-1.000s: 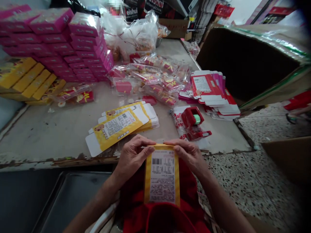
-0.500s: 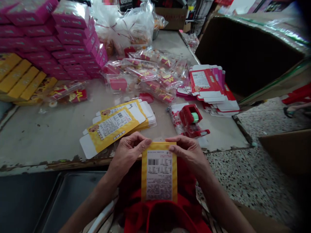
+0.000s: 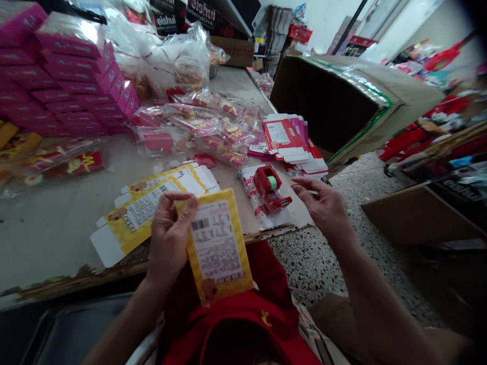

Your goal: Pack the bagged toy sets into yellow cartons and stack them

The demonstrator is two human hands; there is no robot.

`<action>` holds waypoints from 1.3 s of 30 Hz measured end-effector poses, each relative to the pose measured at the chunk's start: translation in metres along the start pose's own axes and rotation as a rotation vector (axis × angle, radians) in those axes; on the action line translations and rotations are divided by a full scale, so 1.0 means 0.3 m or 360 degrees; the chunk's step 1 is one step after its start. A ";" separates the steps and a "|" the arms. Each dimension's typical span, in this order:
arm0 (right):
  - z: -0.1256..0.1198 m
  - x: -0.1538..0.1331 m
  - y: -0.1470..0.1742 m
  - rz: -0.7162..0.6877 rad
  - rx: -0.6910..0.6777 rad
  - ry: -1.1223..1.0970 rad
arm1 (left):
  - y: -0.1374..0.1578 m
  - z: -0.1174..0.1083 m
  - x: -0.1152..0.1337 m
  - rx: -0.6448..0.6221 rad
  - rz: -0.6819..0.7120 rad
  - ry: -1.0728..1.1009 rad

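My left hand pinches the upper left edge of a flat yellow carton with printed text and a barcode, tilted above my lap. My right hand is off the carton, at the table's right edge. Its thumb and forefinger are close together; anything between them is too small to make out. Left of those fingertips stands a red tape dispenser with a green roll core. Under it lies a white packet with red print. More flat yellow cartons overlap on the table beside my left hand.
Clear packets with red pieces cover the table's middle. Flat red cartons are piled at the right, before a large open cardboard box. Pink boxes are stacked at the left. Tied plastic bags stand behind.
My right hand has let go of the yellow carton and moved right, past the tape dispenser. The carton stays in my left hand, now tilted. The view has swung right.
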State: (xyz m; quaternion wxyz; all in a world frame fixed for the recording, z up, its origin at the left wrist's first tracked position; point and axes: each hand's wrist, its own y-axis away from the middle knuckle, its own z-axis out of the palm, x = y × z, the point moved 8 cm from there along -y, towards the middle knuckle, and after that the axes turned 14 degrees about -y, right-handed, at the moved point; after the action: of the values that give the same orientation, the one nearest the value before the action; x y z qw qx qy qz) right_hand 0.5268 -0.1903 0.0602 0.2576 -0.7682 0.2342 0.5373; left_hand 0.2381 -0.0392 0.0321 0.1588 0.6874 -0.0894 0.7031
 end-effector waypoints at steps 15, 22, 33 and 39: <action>-0.023 0.116 0.091 0.0350 0.0185 -0.0363 | 0.031 0.079 -0.037 -0.0389 0.0073 -0.0711; 0.040 0.286 0.136 0.0636 0.0122 -0.0620 | 0.044 0.175 -0.054 -0.0595 0.0044 -0.0671; 0.017 0.022 0.175 0.0205 -0.0754 -0.0479 | -0.001 0.371 -0.129 -0.0969 0.0033 -0.0563; 0.150 -0.170 0.144 -0.0001 -0.1409 -0.0335 | 0.028 0.441 -0.112 -0.1146 0.0168 -0.0472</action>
State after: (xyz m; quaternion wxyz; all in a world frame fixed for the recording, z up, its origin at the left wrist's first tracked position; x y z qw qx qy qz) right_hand 0.4515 -0.1896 0.0892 -0.0730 -0.7456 -0.0458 0.6607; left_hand 0.3595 -0.0958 0.0046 0.3387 0.6763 -0.3873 0.5271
